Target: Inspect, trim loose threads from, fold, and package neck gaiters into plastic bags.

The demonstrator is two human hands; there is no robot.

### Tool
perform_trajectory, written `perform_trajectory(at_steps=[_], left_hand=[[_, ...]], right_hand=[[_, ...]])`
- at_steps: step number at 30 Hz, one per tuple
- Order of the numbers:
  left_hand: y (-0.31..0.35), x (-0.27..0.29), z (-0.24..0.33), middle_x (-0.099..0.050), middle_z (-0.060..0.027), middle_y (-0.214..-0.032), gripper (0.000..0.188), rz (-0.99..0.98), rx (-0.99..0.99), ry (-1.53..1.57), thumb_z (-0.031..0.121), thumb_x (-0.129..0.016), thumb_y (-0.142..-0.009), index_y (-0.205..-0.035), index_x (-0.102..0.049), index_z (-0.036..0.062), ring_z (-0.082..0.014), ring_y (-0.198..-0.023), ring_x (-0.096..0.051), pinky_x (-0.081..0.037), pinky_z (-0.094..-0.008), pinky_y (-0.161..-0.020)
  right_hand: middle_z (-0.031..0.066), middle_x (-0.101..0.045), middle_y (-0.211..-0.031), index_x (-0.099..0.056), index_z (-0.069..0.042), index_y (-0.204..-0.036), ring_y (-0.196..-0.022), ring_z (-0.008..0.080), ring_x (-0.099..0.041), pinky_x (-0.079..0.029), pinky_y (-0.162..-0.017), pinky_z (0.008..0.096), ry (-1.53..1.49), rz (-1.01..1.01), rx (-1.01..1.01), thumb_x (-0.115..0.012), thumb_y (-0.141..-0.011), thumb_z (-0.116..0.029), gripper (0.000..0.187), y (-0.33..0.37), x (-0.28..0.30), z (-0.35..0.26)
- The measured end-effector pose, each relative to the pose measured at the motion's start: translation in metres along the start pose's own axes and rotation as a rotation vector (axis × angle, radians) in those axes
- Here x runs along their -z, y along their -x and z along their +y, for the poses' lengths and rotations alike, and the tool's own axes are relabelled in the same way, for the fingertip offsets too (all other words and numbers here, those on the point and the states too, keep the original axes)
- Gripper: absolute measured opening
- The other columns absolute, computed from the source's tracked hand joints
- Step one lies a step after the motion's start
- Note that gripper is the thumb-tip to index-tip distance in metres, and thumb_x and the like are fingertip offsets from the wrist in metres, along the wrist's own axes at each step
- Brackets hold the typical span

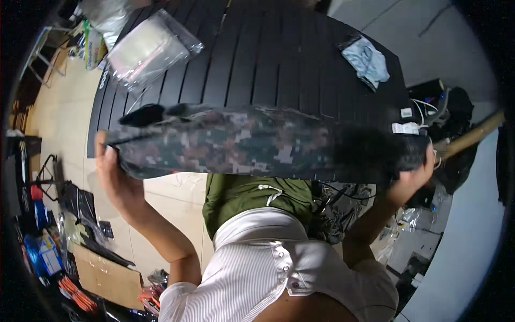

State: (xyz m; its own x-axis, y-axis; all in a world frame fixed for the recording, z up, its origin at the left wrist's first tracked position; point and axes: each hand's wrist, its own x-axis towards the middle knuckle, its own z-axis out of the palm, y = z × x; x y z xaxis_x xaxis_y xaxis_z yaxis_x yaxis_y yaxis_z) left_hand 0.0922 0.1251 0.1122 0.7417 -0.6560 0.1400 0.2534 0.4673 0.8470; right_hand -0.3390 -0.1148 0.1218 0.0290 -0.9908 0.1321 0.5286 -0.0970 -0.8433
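Note:
A long, dark camouflage-patterned fabric bundle (pixel 257 142) stretches sideways across the near edge of the black slatted table (pixel 252 59). Its left end is gripped by my left hand (pixel 120 180), the thumb showing on the near side. My right hand (pixel 413 177) holds the other end, slightly blurred, with its fingers wrapped round the corner. At the right the bundle turns plain black, and a black piece (pixel 142 115) sticks out at its upper left. Whether it is a bag or folded cloth I cannot tell.
Clear plastic packages (pixel 153 48) lie at the table's far left, and a light blue packaged item (pixel 366 60) at its far right. A cardboard piece (pixel 107 273) and assorted goods cover the floor at left. Cables, dark bags and a wooden pole (pixel 475 134) are at right.

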Motion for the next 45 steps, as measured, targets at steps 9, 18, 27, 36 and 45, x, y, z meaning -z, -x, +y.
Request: perform_trajectory(at_steps=[9,18,27,36,45], left_hand=[[-0.128,0.011,-0.138,-0.058,-0.0085,-0.103,0.045,-0.052,0.254,-0.537,0.016,-0.065,-0.078,-0.118,-0.051,0.0025,-0.0120,-0.085,-0.054,-0.042,-0.0214,-0.072],[-0.114,0.018,-0.162,-0.061,-0.0066,-0.086,0.045,-0.107,0.218,-0.679,0.011,-0.062,-0.081,-0.123,-0.045,0.0066,-0.0091,-0.079,-0.053,-0.039,-0.0204,-0.072],[-0.113,0.036,-0.161,-0.062,-0.0077,-0.093,0.041,-0.084,0.233,-0.780,0.016,-0.061,-0.083,-0.121,-0.049,0.0081,-0.0086,-0.081,-0.053,-0.039,-0.0203,-0.069],[-0.121,0.029,-0.163,-0.060,-0.0034,-0.087,0.030,-0.015,0.276,-0.740,0.018,-0.063,-0.082,-0.107,-0.053,0.0054,-0.0076,-0.077,-0.052,-0.038,-0.0188,-0.067],[-0.123,0.021,-0.139,-0.055,0.0013,-0.082,0.024,-0.099,0.131,-0.606,0.009,-0.063,-0.080,-0.103,-0.055,0.0058,-0.0043,-0.072,-0.049,-0.036,-0.0159,-0.062]], right_hand=[[0.0010,-0.059,-0.065,-0.061,-0.007,-0.076,-0.043,0.0069,-0.044,-0.034,-0.041,0.0218,0.759,-0.022,-0.374,-0.064,-0.079,-0.030,0.023,-0.123,0.046,0.111],[0.0172,-0.056,-0.084,-0.061,0.000,-0.089,-0.077,0.0338,-0.055,-0.043,-0.064,0.0407,1.780,0.205,0.379,-0.064,-0.077,-0.036,0.038,-0.077,0.090,0.140],[0.0121,-0.052,-0.084,-0.064,-0.005,-0.096,-0.080,0.0314,-0.051,-0.041,-0.069,0.0414,1.829,0.398,0.419,-0.061,-0.078,-0.037,0.037,-0.070,0.097,0.143],[0.0107,-0.063,-0.078,-0.066,-0.005,-0.075,-0.076,0.0279,-0.054,-0.038,-0.074,0.0362,1.465,0.023,0.296,-0.065,-0.076,-0.033,0.027,-0.100,0.043,0.152],[-0.0009,-0.060,-0.063,-0.065,0.000,-0.076,-0.054,0.0085,-0.050,-0.041,-0.058,0.0257,0.999,-0.019,0.018,-0.066,-0.077,-0.021,0.021,-0.114,0.023,0.136]])
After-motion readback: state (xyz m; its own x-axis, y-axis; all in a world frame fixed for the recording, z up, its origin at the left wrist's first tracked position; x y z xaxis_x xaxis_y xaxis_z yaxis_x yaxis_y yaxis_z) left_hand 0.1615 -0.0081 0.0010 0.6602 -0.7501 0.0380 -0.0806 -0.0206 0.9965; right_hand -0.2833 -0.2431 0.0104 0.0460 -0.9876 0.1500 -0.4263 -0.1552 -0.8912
